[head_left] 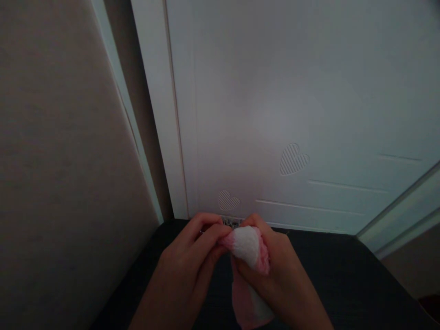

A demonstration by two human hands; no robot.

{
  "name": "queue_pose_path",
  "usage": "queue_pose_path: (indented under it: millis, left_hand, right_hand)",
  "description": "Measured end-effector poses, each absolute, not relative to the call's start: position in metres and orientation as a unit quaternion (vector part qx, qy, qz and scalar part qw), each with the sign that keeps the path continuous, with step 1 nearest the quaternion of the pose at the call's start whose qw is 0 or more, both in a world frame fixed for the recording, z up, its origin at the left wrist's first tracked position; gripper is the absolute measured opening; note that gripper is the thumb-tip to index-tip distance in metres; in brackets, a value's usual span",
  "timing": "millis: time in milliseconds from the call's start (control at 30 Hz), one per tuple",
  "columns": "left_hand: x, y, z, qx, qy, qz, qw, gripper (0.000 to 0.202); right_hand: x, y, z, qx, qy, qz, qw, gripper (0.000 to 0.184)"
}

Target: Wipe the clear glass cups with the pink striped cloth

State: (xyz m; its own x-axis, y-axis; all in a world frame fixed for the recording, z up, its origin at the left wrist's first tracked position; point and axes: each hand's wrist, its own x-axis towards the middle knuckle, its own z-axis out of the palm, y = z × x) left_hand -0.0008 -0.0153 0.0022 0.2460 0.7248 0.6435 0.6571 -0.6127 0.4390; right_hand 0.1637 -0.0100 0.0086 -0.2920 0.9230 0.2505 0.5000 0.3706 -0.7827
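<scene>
A soft pink-and-white cloth (246,244) is bunched between my two hands, and its lower end (249,305) hangs down toward me. My left hand (197,254) pinches a pink edge of it between thumb and fingers. My right hand (271,261) is wrapped round the bunched part, its fingers partly hidden by the fabric. Just beyond my fingertips a small shiny patterned thing (232,223) shows, mostly covered, and I cannot make out what it is.
Under my hands lies a dark tabletop (323,275). At its far edge stands a white panel (240,114) with engraved hearts and lines. A brownish wall (62,160) rises close on the left, and a pale frame (405,215) stands at the right. The light is dim.
</scene>
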Motion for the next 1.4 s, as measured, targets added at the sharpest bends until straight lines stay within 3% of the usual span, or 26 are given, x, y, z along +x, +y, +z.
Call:
queue_pose_path:
  millis: [600,800,1067,1233,1400]
  left_hand:
    - [-0.001,-0.021,-0.001,0.748,0.471,0.466,0.026,0.015]
    - [-0.008,-0.017,-0.005,0.758,0.479,0.444,0.017,0.019]
    - [-0.01,-0.021,0.009,0.759,0.473,0.446,0.034,0.018]
    - [-0.014,-0.024,0.012,0.741,0.466,0.47,0.109,0.018]
    - [-0.014,-0.027,0.01,0.756,0.451,0.466,0.095,0.031]
  right_hand:
    - [0.167,-0.012,0.009,-0.438,-0.741,0.335,0.383,0.013]
    - [0.164,-0.01,0.005,-0.444,-0.746,0.336,0.365,0.034]
    - [0.153,-0.014,0.012,-0.453,-0.711,0.354,0.405,0.01]
    - [0.148,-0.018,0.016,-0.431,-0.67,0.396,0.457,0.016]
    - [0.147,-0.019,0.017,-0.433,-0.654,0.408,0.468,0.018]
